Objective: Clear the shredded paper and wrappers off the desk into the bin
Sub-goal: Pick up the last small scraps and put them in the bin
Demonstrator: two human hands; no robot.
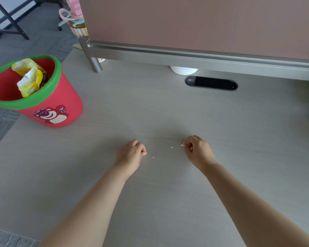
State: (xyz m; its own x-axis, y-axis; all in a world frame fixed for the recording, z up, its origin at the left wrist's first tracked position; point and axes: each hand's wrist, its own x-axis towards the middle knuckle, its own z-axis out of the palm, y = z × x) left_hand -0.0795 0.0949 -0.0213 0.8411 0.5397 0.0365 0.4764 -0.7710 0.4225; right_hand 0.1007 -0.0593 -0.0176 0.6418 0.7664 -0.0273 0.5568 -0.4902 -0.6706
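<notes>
A red bin with a green rim and a bear picture stands on the desk's left part, with yellow wrappers inside. Two tiny white paper scraps lie on the pale desk between my hands: one nearer my right hand, one just right of my left hand. My right hand pinches a small white paper scrap at its fingertips. My left hand is curled into a loose fist on the desk; what it holds, if anything, is hidden.
A pink partition on a metal rail closes the desk's far side. A black oval cable port sits below it, with a white round object under the rail. The desk's left edge drops to grey carpet. A pink bottle stands behind the partition corner.
</notes>
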